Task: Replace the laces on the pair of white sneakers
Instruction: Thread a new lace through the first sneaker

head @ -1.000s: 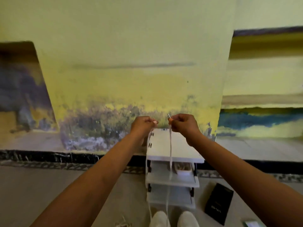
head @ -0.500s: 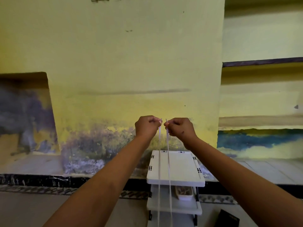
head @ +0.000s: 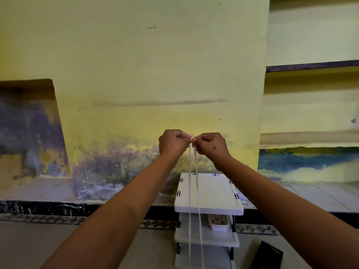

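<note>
Both my arms are stretched forward and raised in front of a yellow wall. My left hand (head: pixel 172 142) pinches one end of a white shoelace (head: pixel 190 191) and my right hand (head: pixel 210 145) pinches the other end. The two tips stand side by side, almost touching, between my fists. Both strands hang straight down in front of a white rack and run out of the bottom edge of the view. The white sneakers are out of view.
A white three-tier plastic rack (head: pixel 208 191) stands against the wall below my hands, with a small tray of bits (head: pixel 218 222) on its middle shelf. A black box (head: pixel 266 256) lies on the floor at the right. A low ledge runs along the wall.
My hands came closer together and lifted the lace ends level with each other. The view tilted up, so the sneakers at the bottom dropped out of sight.
</note>
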Demonstrator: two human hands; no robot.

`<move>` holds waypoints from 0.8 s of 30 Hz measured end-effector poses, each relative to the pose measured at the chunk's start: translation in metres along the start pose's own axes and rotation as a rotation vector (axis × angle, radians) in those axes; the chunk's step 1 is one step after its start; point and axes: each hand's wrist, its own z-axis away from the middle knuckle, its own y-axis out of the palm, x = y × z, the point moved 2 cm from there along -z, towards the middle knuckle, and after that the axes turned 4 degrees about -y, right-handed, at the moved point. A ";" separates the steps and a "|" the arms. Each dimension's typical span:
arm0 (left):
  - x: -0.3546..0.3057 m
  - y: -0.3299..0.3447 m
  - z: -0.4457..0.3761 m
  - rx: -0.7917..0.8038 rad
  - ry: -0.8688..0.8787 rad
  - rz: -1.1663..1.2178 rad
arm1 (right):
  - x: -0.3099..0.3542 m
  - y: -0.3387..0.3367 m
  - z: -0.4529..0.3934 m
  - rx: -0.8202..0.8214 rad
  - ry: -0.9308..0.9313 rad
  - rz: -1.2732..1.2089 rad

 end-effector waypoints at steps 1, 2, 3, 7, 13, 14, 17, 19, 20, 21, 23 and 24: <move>0.000 0.000 0.000 0.003 -0.002 0.008 | 0.001 0.000 0.000 0.001 0.001 0.002; 0.001 0.000 0.001 0.005 -0.009 0.016 | 0.000 0.001 0.001 0.002 0.012 0.002; 0.002 -0.001 0.001 0.008 -0.017 0.023 | -0.001 0.001 0.002 0.005 0.029 0.000; 0.026 0.003 0.002 0.099 -0.128 0.044 | -0.014 0.005 0.021 0.094 0.189 -0.045; 0.094 0.012 0.027 0.294 -0.280 -0.044 | -0.066 0.033 0.109 0.490 0.524 -0.049; 0.111 0.015 0.032 0.326 -0.305 -0.072 | -0.077 0.039 0.127 0.544 0.563 -0.061; 0.178 0.029 0.057 0.446 -0.385 -0.185 | -0.121 0.059 0.182 0.658 0.668 -0.140; 0.214 0.035 0.071 0.504 -0.425 -0.235 | -0.143 0.067 0.206 0.702 0.719 -0.206; 0.234 0.040 0.078 0.534 -0.448 -0.265 | -0.157 0.072 0.217 0.741 0.751 -0.229; 0.249 0.043 0.082 0.563 -0.452 -0.294 | -0.167 0.075 0.223 0.799 0.755 -0.218; 0.281 0.050 0.093 0.641 -0.482 -0.346 | -0.192 0.080 0.234 0.938 0.739 -0.090; 0.294 0.052 0.097 0.675 -0.494 -0.368 | -0.203 0.080 0.236 1.012 0.706 0.020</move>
